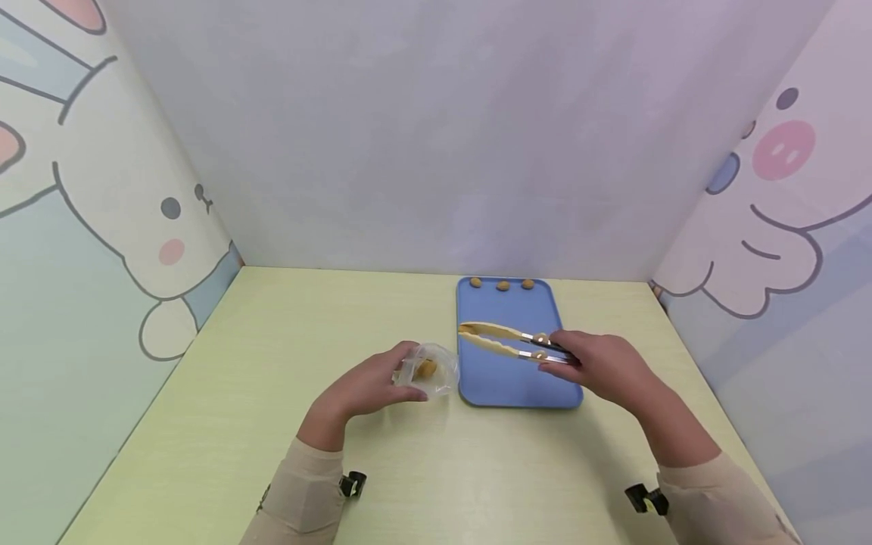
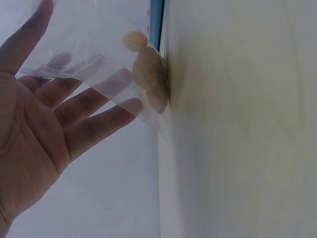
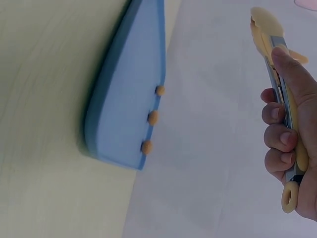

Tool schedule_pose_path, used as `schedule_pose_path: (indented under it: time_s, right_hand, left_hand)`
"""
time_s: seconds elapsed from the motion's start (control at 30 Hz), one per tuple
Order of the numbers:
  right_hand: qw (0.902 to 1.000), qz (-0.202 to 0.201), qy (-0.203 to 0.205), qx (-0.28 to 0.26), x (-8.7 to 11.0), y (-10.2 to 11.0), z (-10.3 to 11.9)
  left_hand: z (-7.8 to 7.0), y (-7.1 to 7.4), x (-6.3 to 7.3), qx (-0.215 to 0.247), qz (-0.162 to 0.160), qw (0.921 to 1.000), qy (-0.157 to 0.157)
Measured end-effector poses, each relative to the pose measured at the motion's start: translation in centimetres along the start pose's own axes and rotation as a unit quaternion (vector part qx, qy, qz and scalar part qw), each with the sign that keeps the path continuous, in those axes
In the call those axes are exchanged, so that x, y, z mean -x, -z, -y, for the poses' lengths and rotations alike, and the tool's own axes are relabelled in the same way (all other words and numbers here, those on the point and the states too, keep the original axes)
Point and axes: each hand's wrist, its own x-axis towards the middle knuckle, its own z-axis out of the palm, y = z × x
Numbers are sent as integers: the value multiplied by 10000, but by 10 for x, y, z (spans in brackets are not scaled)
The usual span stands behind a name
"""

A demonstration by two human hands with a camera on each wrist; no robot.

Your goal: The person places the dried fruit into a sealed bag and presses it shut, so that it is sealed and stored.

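Observation:
My left hand (image 1: 375,382) holds a clear plastic bag (image 1: 446,371) by its mouth, thumb on one side and fingers along the other. Several brown nuts (image 2: 150,74) lie at the bottom of the bag, low by the table. My right hand (image 1: 602,367) grips tongs (image 1: 500,348) with metal arms and pale yellow tips, the thumb along the upper arm. Over the left edge of the blue tray (image 1: 511,382), the tips come close together around something small and brown, mostly hidden. Three brown nuts (image 1: 502,285) sit in a row along the tray's far edge.
The pale yellow table (image 1: 327,310) runs back to a plain whitish wall (image 1: 436,151). Side walls with a cartoon rabbit (image 1: 143,212) and a cartoon pig (image 1: 811,189) stand left and right. The bag stands just left of the tray.

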Motion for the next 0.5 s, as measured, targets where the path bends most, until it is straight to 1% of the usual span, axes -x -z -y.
schedule_pose_path:
  time_s: [0.23, 0.5]
  right_hand:
    - [9976, -204, 655, 99, -3, 3, 18]
    - [9957, 21, 905, 213, -10, -2, 33]
  left_hand:
    - [2, 0, 0, 276, 63, 9996, -57]
    - [2, 0, -1, 261, 58, 9995, -147]
